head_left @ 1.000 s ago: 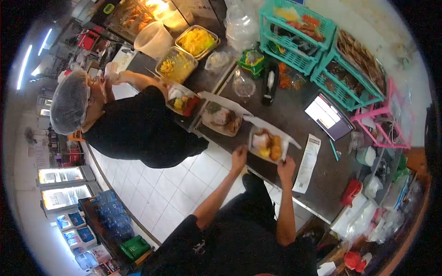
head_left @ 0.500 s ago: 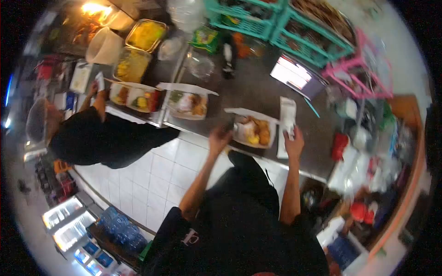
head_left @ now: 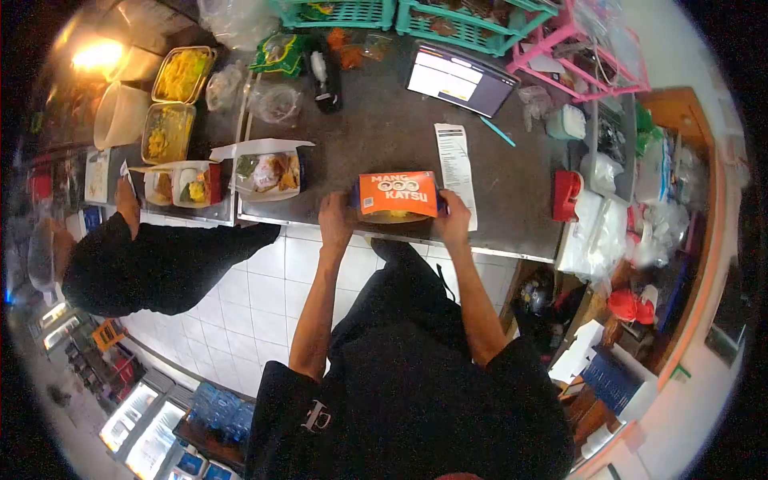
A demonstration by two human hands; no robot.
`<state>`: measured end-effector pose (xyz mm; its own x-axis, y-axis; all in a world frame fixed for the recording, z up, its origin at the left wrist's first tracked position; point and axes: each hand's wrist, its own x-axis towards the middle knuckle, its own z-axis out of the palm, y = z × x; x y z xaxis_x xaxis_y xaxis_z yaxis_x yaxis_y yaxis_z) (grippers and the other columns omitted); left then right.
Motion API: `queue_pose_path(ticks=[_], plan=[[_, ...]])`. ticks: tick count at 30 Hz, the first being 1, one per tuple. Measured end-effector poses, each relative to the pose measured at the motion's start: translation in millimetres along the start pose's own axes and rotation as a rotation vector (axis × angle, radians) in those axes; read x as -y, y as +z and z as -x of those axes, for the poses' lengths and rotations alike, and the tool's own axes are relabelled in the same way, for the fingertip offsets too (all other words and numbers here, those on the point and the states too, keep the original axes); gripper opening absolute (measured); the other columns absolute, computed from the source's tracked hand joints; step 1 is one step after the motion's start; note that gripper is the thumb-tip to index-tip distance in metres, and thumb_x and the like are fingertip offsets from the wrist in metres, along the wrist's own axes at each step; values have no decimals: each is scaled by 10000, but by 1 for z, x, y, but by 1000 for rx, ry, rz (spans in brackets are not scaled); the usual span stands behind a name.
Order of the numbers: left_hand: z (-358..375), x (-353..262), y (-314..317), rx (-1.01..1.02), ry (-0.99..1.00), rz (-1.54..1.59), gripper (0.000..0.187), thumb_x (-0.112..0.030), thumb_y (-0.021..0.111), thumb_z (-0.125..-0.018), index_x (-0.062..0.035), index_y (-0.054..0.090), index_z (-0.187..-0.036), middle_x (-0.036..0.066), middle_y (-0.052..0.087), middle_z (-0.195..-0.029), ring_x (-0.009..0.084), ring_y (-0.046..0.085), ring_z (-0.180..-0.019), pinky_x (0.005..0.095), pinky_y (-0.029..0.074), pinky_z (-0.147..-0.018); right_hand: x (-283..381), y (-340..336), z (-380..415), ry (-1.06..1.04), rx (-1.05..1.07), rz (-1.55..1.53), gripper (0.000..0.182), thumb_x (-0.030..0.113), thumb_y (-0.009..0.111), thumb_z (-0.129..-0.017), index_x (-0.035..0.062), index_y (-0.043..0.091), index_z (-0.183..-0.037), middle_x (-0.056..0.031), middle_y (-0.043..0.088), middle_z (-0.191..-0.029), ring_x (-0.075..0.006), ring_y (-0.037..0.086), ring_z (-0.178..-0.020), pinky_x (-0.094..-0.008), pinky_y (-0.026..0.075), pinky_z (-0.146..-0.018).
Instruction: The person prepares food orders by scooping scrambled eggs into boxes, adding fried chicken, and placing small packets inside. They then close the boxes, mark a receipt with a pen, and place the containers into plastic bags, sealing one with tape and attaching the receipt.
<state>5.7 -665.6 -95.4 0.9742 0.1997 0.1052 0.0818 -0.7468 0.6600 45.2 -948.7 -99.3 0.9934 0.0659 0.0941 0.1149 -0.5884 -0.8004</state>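
A cardboard meal box (head_left: 398, 194) with an orange printed lid lies at the counter's front edge. Its lid is folded over, and a strip of yellow food shows under the front flap. Gripping the box's left side is my left hand (head_left: 338, 218); its fingertips are partly hidden. My right hand (head_left: 454, 218) holds the right side, fingers bent around the corner. A long paper receipt (head_left: 456, 164) lies flat just beside and behind my right hand. Left of my hands stands an open meal box (head_left: 270, 174) with rice and fried food in it.
A co-worker in black (head_left: 160, 268) stands at the left near more open boxes (head_left: 180, 186). Behind are food trays (head_left: 182, 74), a black bottle-like object (head_left: 324, 82), a tablet (head_left: 460, 82) and a blue pen (head_left: 498, 132). A red dispenser (head_left: 566, 196) sits right.
The box's lid was open with food showing; now it is folded over. My right hand has let go of the receipt and moved to the box. The view has shifted.
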Motion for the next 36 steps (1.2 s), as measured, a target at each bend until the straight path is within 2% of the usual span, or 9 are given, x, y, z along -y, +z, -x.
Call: queue_pose_path(ticks=[8, 11, 14, 18, 23, 27, 30, 32, 36], plan=[[3, 25, 29, 67, -6, -163, 356, -130, 719, -727, -29, 672, -1065, 245, 666, -928, 401, 654, -788, 437, 518, -667, 1, 23, 0, 166, -90, -35, 301, -40, 655, -726, 21, 589, -1013, -193, 682, -876, -381, 668, -802, -406, 536, -695], [7, -10, 24, -64, -385, 349, 317, -124, 708, -794, 13, 662, -1076, 82, 661, -698, 135, 590, -576, 300, 449, -518, 12, 9, -8, 170, -119, -135, 273, -6, 648, -753, 36, 597, -1018, -207, 669, -817, -378, 675, -755, -399, 532, -661], [9, -14, 34, -176, -465, 650, 285, -139, 701, -823, 30, 653, -1047, 4, 614, -696, 66, 541, -591, 270, 440, -500, 19, 5, -5, 180, -116, -179, 282, -9, 655, -740, 32, 595, -1013, -212, 663, -818, -375, 676, -768, -402, 531, -667], [18, -11, 43, -228, -188, 423, 268, -159, 689, -828, 51, 634, -986, 101, 650, -897, 145, 584, -758, 290, 469, -625, 22, 17, -3, 267, -135, -78, 250, 39, 698, -756, 18, 627, -995, -195, 690, -842, -330, 699, -781, -377, 542, -676], [29, 12, 42, 65, -484, 639, 370, -198, 606, -840, 38, 607, -1125, 122, 575, -1109, 234, 524, -1129, 366, 398, -969, 2, 13, -6, 115, -63, -64, 300, 86, 707, -757, 9, 664, -1044, -182, 693, -891, -318, 692, -836, -370, 541, -720], [35, 12, 30, 59, -488, 789, 392, -308, 480, -984, 1, 616, -1183, 82, 606, -1202, 174, 545, -1030, 310, 419, -876, -8, 5, -17, 174, 145, -124, 279, 125, 651, -805, 11, 695, -1056, -168, 702, -902, -295, 694, -803, -365, 535, -733], [27, 23, 15, 391, -553, 870, 512, -366, 410, -1003, -70, 426, -1419, 105, 412, -1457, 244, 424, -1278, 395, 371, -1003, 32, -26, -45, 560, 350, -193, 406, 392, 601, -891, 8, 727, -934, -172, 701, -778, -272, 691, -728, -374, 521, -709], [17, 14, 3, 526, -535, 704, 726, -596, 405, -964, -63, 362, -1455, 114, 328, -1508, 251, 377, -1326, 423, 291, -1079, 20, -15, -49, 481, 349, -133, 505, 495, 567, -896, 19, 734, -896, -188, 691, -755, -288, 695, -742, -383, 518, -695], [3, -5, 15, 381, -720, 735, 609, -510, 424, -983, -45, 469, -1375, 164, 415, -1424, 283, 393, -1306, 392, 311, -1062, 17, 5, -48, 355, 328, 79, 432, 440, 598, -885, 32, 736, -909, -189, 687, -743, -359, 680, -728, -414, 517, -677]])
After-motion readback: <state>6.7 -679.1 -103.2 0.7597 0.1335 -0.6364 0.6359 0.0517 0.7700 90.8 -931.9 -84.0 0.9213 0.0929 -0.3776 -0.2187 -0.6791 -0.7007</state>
